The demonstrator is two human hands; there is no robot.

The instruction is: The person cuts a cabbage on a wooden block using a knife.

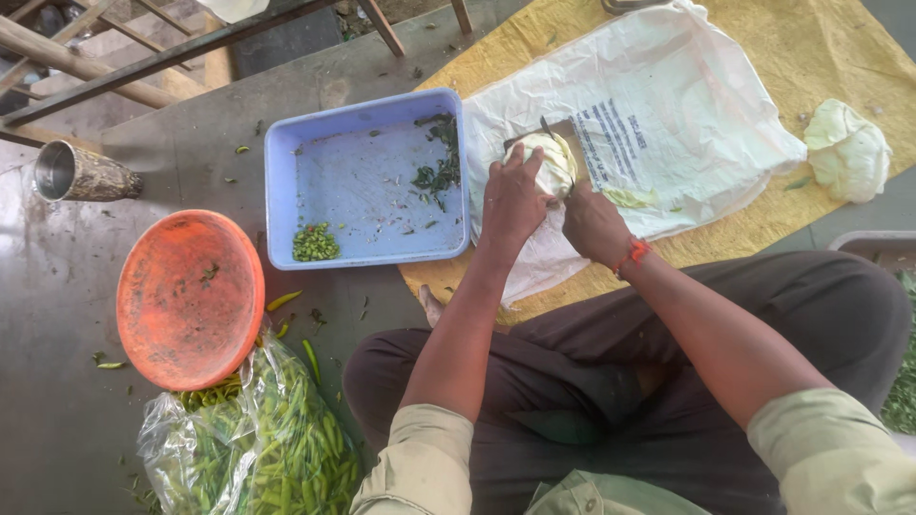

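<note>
1. Left hand point(512, 202) presses down on the pale cabbage point(546, 160), fingers spread over it.
2. Right hand point(592, 224) is closed, seemingly gripping a knife point(565, 133) whose handle is hidden.
3. Cabbage sits on a white sack point(668, 114), blue tray point(367, 181) just beside.

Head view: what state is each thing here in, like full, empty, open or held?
Cabbage: held by both hands against an upright blade.
Left hand: gripping the cabbage.
Right hand: gripping the cabbage.
Blue tray: nearly empty, with a few chopped greens.
Orange bowl: empty.
Bag of green chillies: open, full.
Steel cup: lying on its side.
</note>
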